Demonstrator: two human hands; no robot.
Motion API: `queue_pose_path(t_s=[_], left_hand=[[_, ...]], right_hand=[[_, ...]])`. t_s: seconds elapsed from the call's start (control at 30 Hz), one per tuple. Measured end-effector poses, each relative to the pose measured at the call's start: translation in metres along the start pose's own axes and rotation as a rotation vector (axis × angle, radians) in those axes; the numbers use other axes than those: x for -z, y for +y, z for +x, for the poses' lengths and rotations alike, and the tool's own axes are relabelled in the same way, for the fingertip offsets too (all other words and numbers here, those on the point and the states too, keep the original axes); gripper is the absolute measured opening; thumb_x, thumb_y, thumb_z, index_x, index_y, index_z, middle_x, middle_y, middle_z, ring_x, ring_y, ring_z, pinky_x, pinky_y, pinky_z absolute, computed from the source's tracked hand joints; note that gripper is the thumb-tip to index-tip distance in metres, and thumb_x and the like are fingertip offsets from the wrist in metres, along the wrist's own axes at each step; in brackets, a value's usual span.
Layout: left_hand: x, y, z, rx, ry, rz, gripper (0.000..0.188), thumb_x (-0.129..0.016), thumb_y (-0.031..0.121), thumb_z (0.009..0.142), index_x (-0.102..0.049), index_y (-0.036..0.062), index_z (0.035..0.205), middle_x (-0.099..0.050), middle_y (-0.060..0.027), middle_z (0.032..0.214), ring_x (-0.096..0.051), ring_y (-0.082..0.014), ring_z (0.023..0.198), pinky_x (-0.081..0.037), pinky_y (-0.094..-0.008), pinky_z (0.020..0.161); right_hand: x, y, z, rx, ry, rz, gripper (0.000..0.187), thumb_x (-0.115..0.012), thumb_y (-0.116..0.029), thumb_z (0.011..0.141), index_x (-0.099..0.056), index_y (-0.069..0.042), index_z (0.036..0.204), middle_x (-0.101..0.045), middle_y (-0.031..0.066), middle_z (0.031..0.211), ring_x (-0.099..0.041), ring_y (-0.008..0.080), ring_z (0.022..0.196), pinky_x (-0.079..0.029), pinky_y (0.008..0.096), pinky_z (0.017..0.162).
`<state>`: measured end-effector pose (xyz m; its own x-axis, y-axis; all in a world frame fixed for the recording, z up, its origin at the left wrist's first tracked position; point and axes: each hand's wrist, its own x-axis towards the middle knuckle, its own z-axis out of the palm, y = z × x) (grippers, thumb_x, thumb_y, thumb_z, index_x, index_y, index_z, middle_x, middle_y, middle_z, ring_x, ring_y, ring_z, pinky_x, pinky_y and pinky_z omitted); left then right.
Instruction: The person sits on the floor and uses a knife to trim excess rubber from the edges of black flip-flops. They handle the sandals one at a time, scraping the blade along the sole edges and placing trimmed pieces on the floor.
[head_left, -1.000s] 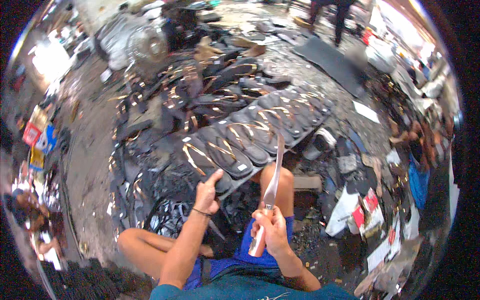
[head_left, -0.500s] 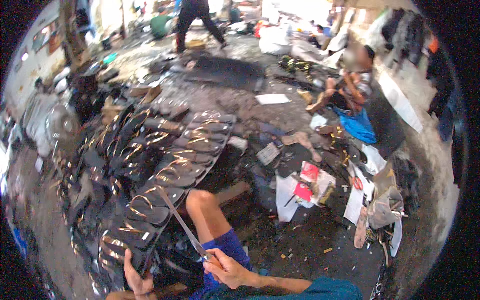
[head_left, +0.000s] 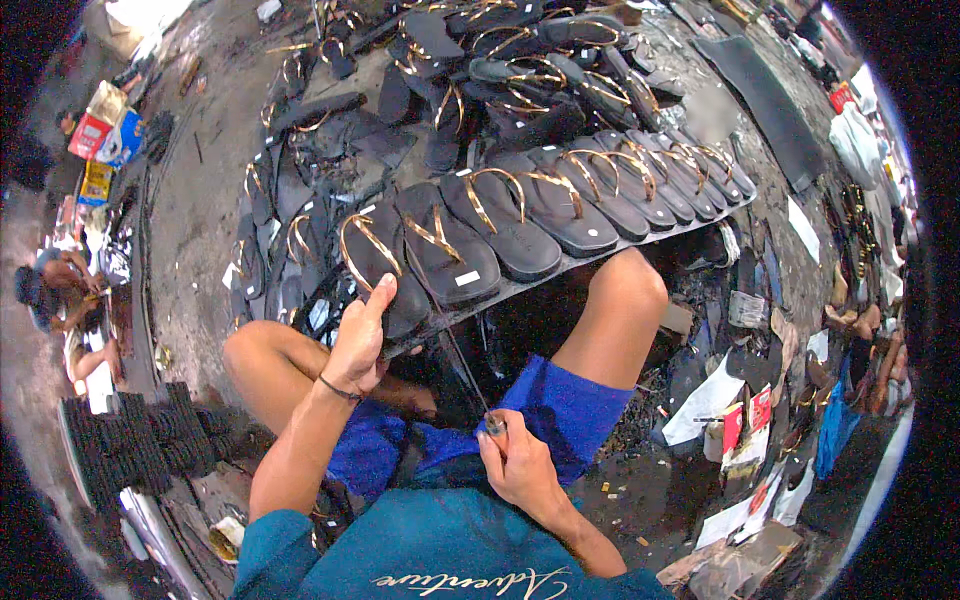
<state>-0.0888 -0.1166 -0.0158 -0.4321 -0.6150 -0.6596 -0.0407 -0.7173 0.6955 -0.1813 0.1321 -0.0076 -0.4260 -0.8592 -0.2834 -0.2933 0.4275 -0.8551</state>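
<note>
My left hand grips the near end of a row of black thong sandals. Its thumb lies on top of the end sandal, which has a gold strap; the other fingers are partly hidden underneath. My right hand is closed around the orange-brown handle of a long, thin knife. The narrow blade slants up and left, its upper part by the edge of the second sandal; whether it touches is unclear. More sandals stand side by side on a long dark board across my knees.
Loose sandals are heaped beyond the board. Ribbed black pieces lie at left, near a seated person. Paper and card scraps litter the floor at right, with a dark mat farther back.
The head view has swung and tilted down, so the sandal row now runs across the middle. My left thumb has come onto the end sandal; the knife stays in my right hand.
</note>
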Motion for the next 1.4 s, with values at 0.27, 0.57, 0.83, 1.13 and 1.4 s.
queue_pose_path(t_s=[0.27,0.57,0.83,1.13,1.4], left_hand=[[-0.012,-0.026,-0.012,-0.042,0.02,-0.087,0.033,-0.055,0.035,0.101,-0.059,0.0051,0.112,-0.069,-0.0049,0.088,-0.066,-0.0128,0.064,-0.055,-0.0285,0.049],[-0.02,-0.049,-0.018,-0.003,0.026,-0.235,0.03,-0.055,0.038,0.1,-0.059,0.01,0.109,-0.067,-0.0024,0.085,-0.066,-0.0121,0.065,-0.055,-0.0268,0.047],[-0.015,-0.067,-0.016,0.028,-0.027,-0.411,0.033,-0.052,0.042,0.1,-0.061,0.0102,0.105,-0.066,-0.0019,0.082,-0.064,-0.0124,0.064,-0.052,-0.0267,0.048],[-0.016,-0.067,-0.022,0.098,-0.051,-0.558,0.034,-0.056,0.044,0.098,-0.064,0.0109,0.101,-0.068,-0.0017,0.084,-0.065,-0.0134,0.066,-0.052,-0.0241,0.049],[-0.009,-0.065,-0.022,0.074,-0.079,-0.574,0.034,-0.055,0.043,0.099,-0.064,0.0105,0.101,-0.068,-0.0014,0.083,-0.065,-0.0125,0.066,-0.051,-0.0223,0.049]], right_hand=[[0.019,-0.005,0.053,-0.051,-0.211,-0.033,0.028,-0.057,-0.025,0.097,-0.045,-0.002,0.109,-0.066,0.0242,0.077,-0.065,0.0469,0.074,-0.053,0.0541,0.062],[0.002,-0.011,0.089,-0.106,-0.26,-0.174,0.033,-0.057,-0.024,0.096,-0.049,0.005,0.109,-0.065,0.029,0.079,-0.065,0.0485,0.077,-0.052,0.0562,0.066],[-0.041,0.013,0.103,-0.047,-0.137,-0.373,0.025,-0.063,-0.017,0.084,-0.062,0.0,0.102,-0.068,0.0249,0.089,-0.065,0.0474,0.081,-0.055,0.0548,0.072],[-0.081,0.061,0.134,0.252,0.228,-0.408,0.038,-0.062,-0.027,0.087,-0.06,-0.007,0.119,-0.066,0.0206,0.114,-0.063,0.0396,0.105,-0.054,0.0486,0.085],[-0.086,0.05,0.19,0.193,0.23,-0.431,0.035,-0.057,-0.03,0.091,-0.059,-0.007,0.118,-0.064,0.0171,0.109,-0.062,0.0344,0.101,-0.053,0.0453,0.082]])
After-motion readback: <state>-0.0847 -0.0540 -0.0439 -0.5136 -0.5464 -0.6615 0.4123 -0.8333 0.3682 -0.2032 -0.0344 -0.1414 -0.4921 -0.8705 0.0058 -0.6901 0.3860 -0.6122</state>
